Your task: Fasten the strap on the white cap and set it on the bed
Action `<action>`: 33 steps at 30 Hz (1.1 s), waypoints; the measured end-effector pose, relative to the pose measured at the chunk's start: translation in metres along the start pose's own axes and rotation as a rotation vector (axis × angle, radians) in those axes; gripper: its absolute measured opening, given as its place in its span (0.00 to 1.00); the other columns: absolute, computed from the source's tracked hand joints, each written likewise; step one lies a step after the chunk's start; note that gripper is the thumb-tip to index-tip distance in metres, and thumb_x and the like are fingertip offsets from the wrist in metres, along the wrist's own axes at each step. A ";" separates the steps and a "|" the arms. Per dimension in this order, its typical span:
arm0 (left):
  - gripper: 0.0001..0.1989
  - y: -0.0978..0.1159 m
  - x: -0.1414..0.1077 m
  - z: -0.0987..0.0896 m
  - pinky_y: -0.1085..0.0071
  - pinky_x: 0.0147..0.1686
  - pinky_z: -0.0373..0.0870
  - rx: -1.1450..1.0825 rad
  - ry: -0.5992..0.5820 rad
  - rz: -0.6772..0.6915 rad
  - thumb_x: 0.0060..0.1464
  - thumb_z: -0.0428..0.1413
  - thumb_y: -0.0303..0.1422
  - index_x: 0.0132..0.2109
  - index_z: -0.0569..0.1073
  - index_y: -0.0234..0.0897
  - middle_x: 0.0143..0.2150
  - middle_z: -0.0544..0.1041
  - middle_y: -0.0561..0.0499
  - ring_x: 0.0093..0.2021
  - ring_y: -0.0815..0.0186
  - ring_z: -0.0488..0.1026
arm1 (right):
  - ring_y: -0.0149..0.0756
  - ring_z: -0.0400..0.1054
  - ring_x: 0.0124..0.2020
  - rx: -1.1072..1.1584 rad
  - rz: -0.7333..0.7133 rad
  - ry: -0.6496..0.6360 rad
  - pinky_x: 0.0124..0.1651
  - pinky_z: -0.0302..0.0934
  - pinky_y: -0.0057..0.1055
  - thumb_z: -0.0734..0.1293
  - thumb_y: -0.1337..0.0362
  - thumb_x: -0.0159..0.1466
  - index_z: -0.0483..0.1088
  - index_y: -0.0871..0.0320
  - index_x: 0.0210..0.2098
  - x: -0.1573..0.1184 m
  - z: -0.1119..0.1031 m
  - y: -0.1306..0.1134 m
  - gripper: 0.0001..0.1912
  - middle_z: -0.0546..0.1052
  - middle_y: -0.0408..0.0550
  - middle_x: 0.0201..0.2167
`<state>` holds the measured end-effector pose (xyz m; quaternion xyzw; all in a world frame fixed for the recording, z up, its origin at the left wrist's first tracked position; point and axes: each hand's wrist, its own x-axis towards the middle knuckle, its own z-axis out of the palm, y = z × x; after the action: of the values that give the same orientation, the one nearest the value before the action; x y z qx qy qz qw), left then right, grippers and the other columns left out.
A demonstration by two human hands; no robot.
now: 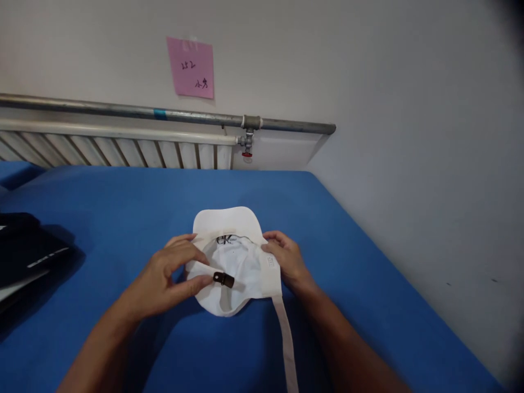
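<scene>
Pinching the dark buckle (224, 279), the left hand (164, 275) faces the right hand (290, 262), which grips the white cap (227, 221), thumb on top, over the blue worktop (135, 199); the strap (286, 335) trails outside the buckle, unfastened.

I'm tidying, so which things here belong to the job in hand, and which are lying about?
In use:
White curved-brim fabric cap, held by right hand
Small dark rectangular clasp, by left hand
Long narrow white fabric strap

Not in use:
Dark white-lettered item, left edge
Square pink paper note
</scene>
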<state>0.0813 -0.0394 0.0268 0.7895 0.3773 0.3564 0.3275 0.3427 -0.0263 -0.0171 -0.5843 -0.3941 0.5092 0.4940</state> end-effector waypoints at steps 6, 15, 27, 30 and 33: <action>0.05 -0.015 -0.006 -0.016 0.51 0.64 0.51 -0.011 -0.327 -0.113 0.54 0.58 0.36 0.37 0.78 0.42 0.37 0.79 0.54 0.56 0.56 0.68 | 0.28 0.59 0.21 0.014 0.019 0.016 0.27 0.51 0.27 0.67 0.64 0.43 0.70 0.57 0.29 0.003 -0.001 0.002 0.12 0.68 0.36 0.18; 0.03 -0.024 -0.013 -0.029 0.56 0.63 0.55 -0.237 -0.283 -0.160 0.52 0.61 0.33 0.36 0.77 0.43 0.38 0.78 0.53 0.59 0.57 0.66 | 0.27 0.57 0.20 -0.029 -0.004 0.003 0.27 0.51 0.27 0.67 0.64 0.44 0.70 0.57 0.30 0.000 0.000 0.002 0.11 0.64 0.34 0.16; 0.09 -0.018 -0.009 -0.022 0.69 0.41 0.69 -0.288 -0.341 -0.322 0.52 0.60 0.38 0.39 0.77 0.38 0.40 0.78 0.48 0.41 0.61 0.73 | 0.28 0.59 0.21 -0.092 -0.025 -0.014 0.27 0.51 0.27 0.66 0.64 0.45 0.69 0.56 0.30 0.002 0.000 0.005 0.11 0.66 0.35 0.18; 0.10 -0.014 -0.007 -0.019 0.71 0.38 0.68 -0.272 -0.358 -0.364 0.52 0.60 0.39 0.38 0.78 0.38 0.39 0.78 0.49 0.38 0.63 0.72 | 0.28 0.60 0.21 -0.113 -0.018 -0.009 0.27 0.52 0.27 0.66 0.64 0.46 0.70 0.57 0.31 0.002 0.001 0.004 0.11 0.67 0.35 0.18; 0.10 -0.012 -0.005 -0.015 0.74 0.35 0.66 -0.286 -0.344 -0.399 0.53 0.60 0.40 0.39 0.79 0.40 0.36 0.78 0.51 0.36 0.65 0.71 | 0.28 0.60 0.21 -0.129 -0.013 -0.005 0.27 0.52 0.27 0.66 0.64 0.46 0.70 0.57 0.30 0.002 0.001 0.003 0.11 0.66 0.35 0.18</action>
<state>0.0623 -0.0340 0.0234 0.6946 0.4100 0.1954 0.5579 0.3416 -0.0250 -0.0203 -0.6111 -0.4311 0.4811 0.4575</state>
